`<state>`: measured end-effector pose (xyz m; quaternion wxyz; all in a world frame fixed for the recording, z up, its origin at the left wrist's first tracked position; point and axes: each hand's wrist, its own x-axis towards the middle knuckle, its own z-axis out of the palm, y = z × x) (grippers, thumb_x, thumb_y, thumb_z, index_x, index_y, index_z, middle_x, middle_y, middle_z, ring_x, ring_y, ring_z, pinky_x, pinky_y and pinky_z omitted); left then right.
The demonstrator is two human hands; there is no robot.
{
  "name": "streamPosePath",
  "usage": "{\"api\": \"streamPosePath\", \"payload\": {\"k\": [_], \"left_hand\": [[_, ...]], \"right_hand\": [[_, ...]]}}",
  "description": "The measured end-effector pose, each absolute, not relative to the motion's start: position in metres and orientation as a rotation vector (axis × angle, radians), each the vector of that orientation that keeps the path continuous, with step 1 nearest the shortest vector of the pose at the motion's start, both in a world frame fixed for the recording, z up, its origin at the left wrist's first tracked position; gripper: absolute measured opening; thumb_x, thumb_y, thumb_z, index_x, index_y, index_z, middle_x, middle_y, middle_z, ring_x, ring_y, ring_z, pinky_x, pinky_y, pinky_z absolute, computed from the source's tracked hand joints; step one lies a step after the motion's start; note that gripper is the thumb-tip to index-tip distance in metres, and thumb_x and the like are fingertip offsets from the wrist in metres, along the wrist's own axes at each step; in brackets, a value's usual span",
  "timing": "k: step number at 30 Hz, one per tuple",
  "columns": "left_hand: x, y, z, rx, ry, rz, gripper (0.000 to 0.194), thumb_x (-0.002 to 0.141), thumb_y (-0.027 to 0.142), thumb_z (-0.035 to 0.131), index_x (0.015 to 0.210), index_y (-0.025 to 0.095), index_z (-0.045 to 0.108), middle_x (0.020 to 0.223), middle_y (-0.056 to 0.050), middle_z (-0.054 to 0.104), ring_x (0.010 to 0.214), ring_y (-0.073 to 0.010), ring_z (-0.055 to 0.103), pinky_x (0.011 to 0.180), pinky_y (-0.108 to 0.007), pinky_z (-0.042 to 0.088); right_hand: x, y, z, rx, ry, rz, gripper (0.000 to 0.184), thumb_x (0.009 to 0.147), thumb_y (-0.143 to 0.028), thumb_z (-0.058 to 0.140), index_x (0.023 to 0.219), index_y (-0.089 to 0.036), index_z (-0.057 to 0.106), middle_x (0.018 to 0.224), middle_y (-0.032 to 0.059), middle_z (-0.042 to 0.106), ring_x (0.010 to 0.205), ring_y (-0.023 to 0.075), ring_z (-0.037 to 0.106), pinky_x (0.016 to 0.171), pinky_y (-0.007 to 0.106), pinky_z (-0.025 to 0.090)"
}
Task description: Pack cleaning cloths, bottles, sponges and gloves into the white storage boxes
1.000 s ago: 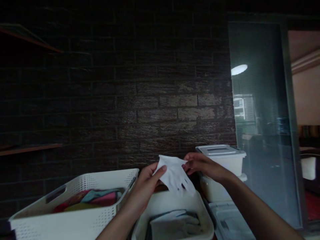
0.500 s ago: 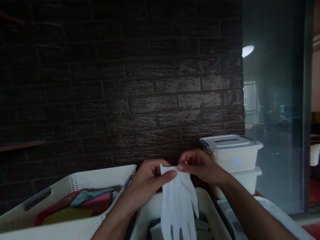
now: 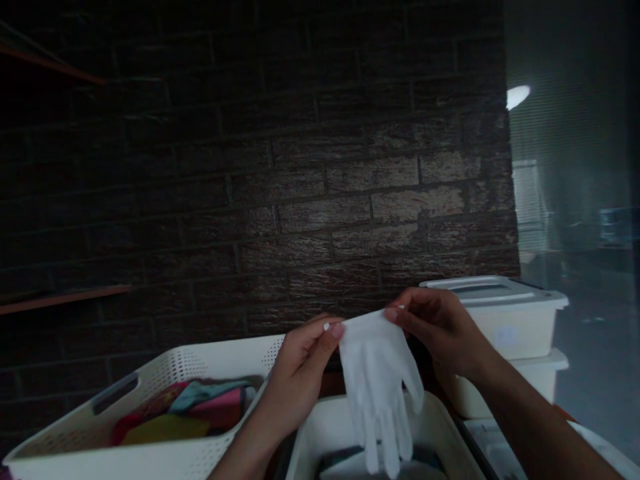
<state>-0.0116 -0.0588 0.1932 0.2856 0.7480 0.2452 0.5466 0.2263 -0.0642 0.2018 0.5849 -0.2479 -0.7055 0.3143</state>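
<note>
A white fabric glove hangs fingers-down in front of me, its cuff stretched flat between both hands. My left hand pinches the cuff's left corner with thumb and forefinger. My right hand pinches the right corner the same way. The glove's fingertips dangle over a white bin below, where more pale folded cloth lies, partly hidden.
A white perforated basket at lower left holds colourful folded cloths. Two stacked lidded white boxes stand at right beside a glass panel. A dark brick wall is close ahead, with a wooden shelf at left.
The glove went from crumpled between my hands to hanging straight down. My hands have pulled apart, stretching the cuff wide. The view has shifted slightly left.
</note>
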Motion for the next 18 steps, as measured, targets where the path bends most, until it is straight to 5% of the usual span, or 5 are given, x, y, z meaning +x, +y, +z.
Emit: {"api": "streamPosePath", "payload": {"k": [6,18], "left_hand": [[-0.018,-0.049,0.190,1.872,0.639,1.628,0.021,0.092,0.036,0.072,0.105,0.024,0.084,0.111,-0.007,0.080,0.107,-0.0260,0.070,0.094,-0.031,0.050],[-0.028,-0.041,0.193,1.775,0.615,1.597,0.024,0.092,0.039,0.073,0.102,0.022,0.085,0.097,-0.007,0.082,0.095,-0.0243,0.072,0.091,-0.032,0.053]], "right_hand": [[0.238,-0.066,0.199,-0.620,-1.617,0.629,0.024,0.087,-0.039,0.080,0.077,-0.019,0.071,0.070,0.0011,0.068,0.064,0.0122,0.058,0.059,0.023,0.046],[0.236,-0.068,0.203,-0.653,-1.525,0.511,0.027,0.086,-0.042,0.080,0.075,-0.019,0.071,0.066,0.0007,0.065,0.061,0.0115,0.056,0.056,0.022,0.044]]}}
